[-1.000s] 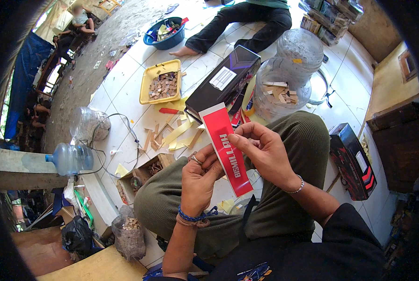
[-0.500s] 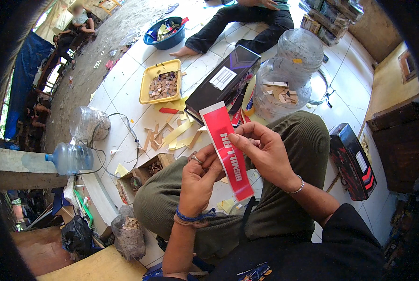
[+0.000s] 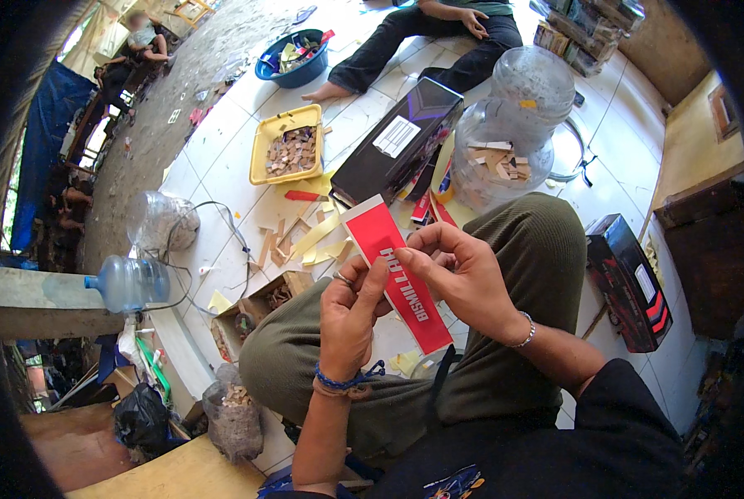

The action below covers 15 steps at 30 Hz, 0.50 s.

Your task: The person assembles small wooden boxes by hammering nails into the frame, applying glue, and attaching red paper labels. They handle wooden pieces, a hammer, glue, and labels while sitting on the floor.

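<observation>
A long red sticker strip (image 3: 417, 312) with white lettering and a pale band at its upper end is held up over my lap, slanting from upper left to lower right. My left hand (image 3: 351, 303) grips its left edge, thumb on the front and fingers behind. Across from it, my right hand (image 3: 455, 270) pinches the strip near its middle, with the thumb on its face. The fingertips behind the strip are hidden. Beyond my hands lie yellowish paper strips (image 3: 318, 237) and a long black box (image 3: 409, 125).
A yellow basket (image 3: 259, 141) holds many small brown pieces. A blue tub (image 3: 301, 79) stands farther back near another person's leg (image 3: 388, 50). Cut plastic jugs (image 3: 492, 183) stand to the right, with a black-and-red box (image 3: 630, 283) beyond my knee. A wooden box (image 3: 284, 287) sits by my left knee.
The strip's upper end has swung left and down, so it slants more. My left thumb has slid up its face. The other person's hand has shifted on their lap.
</observation>
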{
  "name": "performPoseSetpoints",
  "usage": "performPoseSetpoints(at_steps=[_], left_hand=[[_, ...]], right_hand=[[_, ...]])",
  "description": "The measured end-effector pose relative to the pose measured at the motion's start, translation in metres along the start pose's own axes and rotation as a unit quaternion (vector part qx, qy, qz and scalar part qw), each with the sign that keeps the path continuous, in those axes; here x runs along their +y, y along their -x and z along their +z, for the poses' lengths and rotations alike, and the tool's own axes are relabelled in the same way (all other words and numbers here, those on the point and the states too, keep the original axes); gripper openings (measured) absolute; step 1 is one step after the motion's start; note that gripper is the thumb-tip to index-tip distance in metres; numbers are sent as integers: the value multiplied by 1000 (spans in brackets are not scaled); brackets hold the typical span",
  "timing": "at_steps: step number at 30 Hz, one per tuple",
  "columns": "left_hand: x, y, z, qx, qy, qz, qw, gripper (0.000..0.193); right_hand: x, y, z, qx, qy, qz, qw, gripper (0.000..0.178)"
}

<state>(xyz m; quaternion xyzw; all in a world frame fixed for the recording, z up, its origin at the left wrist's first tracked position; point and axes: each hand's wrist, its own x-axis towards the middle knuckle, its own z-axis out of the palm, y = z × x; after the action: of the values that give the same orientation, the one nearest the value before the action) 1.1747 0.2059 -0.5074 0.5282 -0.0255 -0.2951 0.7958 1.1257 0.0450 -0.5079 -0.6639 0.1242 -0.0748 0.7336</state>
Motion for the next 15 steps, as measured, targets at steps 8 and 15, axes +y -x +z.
performPoseSetpoints(at_steps=[8, 15], left_hand=[[-3, -2, 3, 40, -21, 40, 998, 19], [-3, -2, 1, 58, -36, 44, 997, 19]], right_hand=[[0, 1, 2, 11, 47, -24, 999, 21], [-1, 0, 1, -7, -13, -3, 1000, 22]])
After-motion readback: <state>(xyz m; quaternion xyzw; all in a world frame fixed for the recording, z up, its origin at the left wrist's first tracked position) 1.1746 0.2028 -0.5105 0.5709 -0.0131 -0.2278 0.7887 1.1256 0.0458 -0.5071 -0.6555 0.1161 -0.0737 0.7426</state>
